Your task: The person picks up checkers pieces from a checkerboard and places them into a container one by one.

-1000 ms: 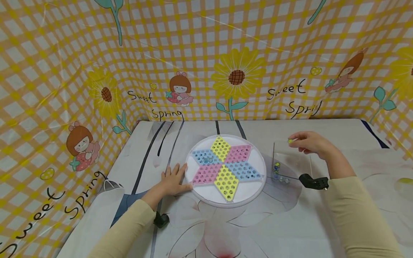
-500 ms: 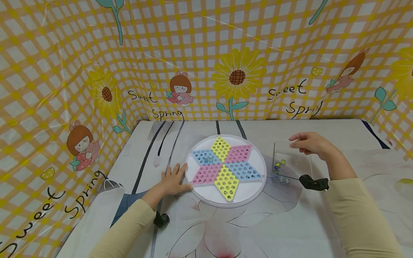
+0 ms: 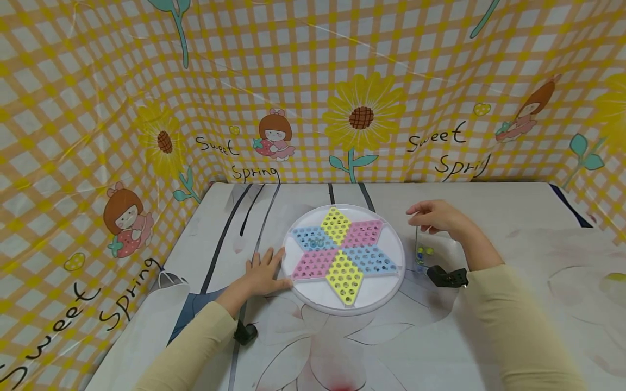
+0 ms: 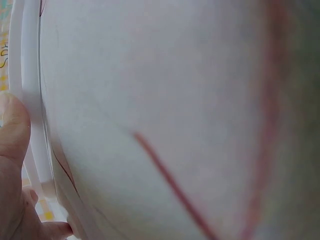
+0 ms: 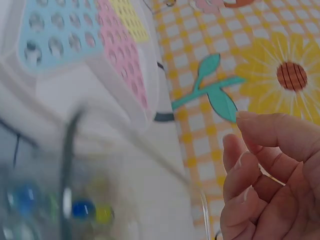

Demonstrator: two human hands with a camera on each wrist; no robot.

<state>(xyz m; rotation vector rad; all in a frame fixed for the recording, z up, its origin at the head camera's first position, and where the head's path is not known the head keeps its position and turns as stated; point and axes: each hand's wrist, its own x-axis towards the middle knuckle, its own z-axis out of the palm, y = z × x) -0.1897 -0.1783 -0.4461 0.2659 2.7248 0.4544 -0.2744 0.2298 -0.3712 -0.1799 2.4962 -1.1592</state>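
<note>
A round white Chinese checkers board (image 3: pixel 386 290) lies in the middle of the table, its star of holes in yellow, pink and blue. Bluish clear marbles (image 3: pixel 316 243) sit in its left blue point. My left hand (image 3: pixel 264 274) rests at the board's left rim with fingers spread. To the right of the board stands a clear plastic box (image 3: pixel 416 239), holding several yellow-green and blue marbles (image 5: pixel 84 209). Above its far left part hovers my right hand (image 3: pixel 437 218), fingers loosely bent, with nothing between thumb and fingertips in the right wrist view.
The table has a white cover (image 3: pixel 293 347) with dark lines and flower prints. A yellow checked cloth (image 3: pixel 313 92) rises behind it and along the left. Black wrist cameras (image 3: pixel 447 277) hang below both wrists.
A yellow-green marble that my right hand pinched a second ago dropped into the clear box. That hand has since moved left toward the board; my left hand stays put.
</note>
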